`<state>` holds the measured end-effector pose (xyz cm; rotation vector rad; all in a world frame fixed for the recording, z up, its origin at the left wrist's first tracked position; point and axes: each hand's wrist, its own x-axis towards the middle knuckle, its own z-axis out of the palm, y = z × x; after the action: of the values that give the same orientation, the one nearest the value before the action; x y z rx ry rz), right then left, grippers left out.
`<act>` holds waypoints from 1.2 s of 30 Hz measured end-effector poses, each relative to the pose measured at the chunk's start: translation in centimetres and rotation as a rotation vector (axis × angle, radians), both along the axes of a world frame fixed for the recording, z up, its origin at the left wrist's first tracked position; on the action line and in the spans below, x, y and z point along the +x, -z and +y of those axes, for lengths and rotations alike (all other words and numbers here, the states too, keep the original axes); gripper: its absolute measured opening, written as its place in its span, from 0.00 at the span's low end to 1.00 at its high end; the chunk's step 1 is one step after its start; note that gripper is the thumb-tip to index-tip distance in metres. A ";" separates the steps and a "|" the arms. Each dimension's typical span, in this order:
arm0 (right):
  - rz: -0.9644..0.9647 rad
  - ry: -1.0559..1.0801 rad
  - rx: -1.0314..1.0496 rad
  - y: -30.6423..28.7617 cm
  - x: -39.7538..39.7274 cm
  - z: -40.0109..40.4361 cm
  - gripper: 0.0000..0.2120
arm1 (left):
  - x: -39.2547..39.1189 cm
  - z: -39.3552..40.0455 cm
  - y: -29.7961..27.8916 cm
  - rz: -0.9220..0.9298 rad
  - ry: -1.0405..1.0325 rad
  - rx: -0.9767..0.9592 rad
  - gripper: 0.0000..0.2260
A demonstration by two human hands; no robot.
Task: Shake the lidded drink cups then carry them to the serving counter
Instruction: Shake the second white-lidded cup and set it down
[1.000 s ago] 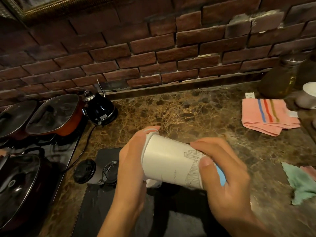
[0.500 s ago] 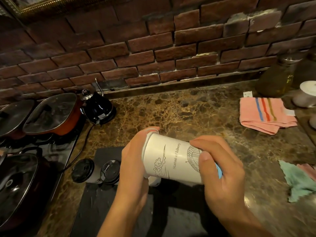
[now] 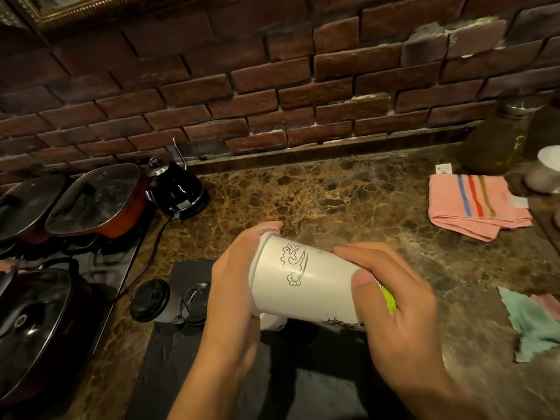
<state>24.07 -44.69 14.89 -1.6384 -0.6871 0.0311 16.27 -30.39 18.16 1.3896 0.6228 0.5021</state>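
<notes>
While it lay on its side at the frame's lower centre, above the dark slate mat (image 3: 188, 353), the white paper cup with line drawings (image 3: 306, 283) was clamped between both hands: the left hand (image 3: 235, 289) cupped its white lidded end, and the right hand (image 3: 397, 301) curled round its base. Two black-lidded cups (image 3: 171, 301) stood at its left.

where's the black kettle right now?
Head view, left of centre: the black kettle stands on the marble counter against the brick wall, just right of the red lidded pan on the stove.
</notes>
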 end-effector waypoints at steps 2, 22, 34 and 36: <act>-0.028 0.031 0.053 0.2 -0.1 -0.1 0.14 | 0.0 -0.4 0.0 0.006 0.011 0.051 0.13; 0.497 0.059 0.178 0.1 0.3 0.5 0.15 | 0.3 -1.0 -0.2 -0.101 -0.034 0.295 0.13; -0.164 0.068 0.112 -0.1 -0.4 0.9 0.14 | 0.5 0.1 0.2 0.041 -0.067 -0.169 0.09; 0.002 0.095 0.165 -0.2 -0.2 1.1 0.12 | 0.4 -0.3 0.0 0.001 -0.095 0.058 0.08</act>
<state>23.87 -43.60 15.11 -1.5103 -0.5941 -0.0904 16.68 -30.69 18.18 1.4192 0.6823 0.5995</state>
